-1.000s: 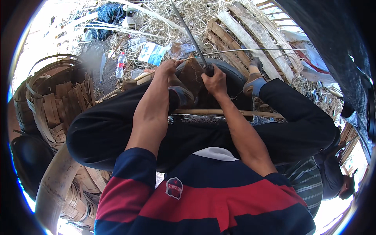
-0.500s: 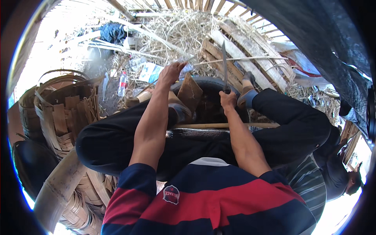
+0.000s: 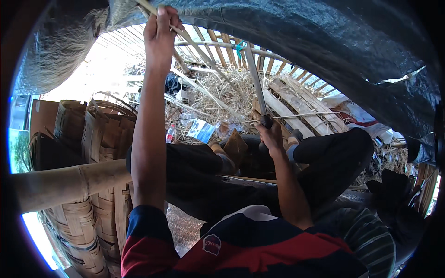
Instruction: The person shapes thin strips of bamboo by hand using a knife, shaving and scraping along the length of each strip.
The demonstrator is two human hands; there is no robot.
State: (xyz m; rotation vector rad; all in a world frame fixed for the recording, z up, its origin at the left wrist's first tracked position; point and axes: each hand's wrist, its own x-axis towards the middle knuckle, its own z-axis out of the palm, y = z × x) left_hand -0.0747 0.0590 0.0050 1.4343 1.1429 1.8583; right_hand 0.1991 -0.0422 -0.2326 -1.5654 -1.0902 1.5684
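Raised high at the upper left, my left hand point(image 3: 160, 34) is closed around a long, thin bamboo strip point(image 3: 204, 55). The strip slants down to the right over the straw, and its upper end runs out of the picture. My right hand point(image 3: 272, 137) grips the dark handle of a long knife point(image 3: 256, 81) in front of my legs. Its narrow blade points up and away. Between my feet a brown wedge-shaped block point(image 3: 235, 147) leans by a dark round rim point(image 3: 252, 139). The knife and the strip are apart.
Woven bamboo baskets point(image 3: 76, 222) stand at my left behind a thick bamboo pole point(image 3: 60, 183). Ahead lie straw point(image 3: 215, 81), wooden planks point(image 3: 296, 109) and a plastic bottle point(image 3: 170, 133). A dark tarp point(image 3: 315, 37) hangs overhead before a slatted fence point(image 3: 222, 41).
My left hand has risen far up from near the block, lifting the bamboo strip. My right hand still holds the knife, slightly lower in view. The view has tilted upward, showing more tarp.
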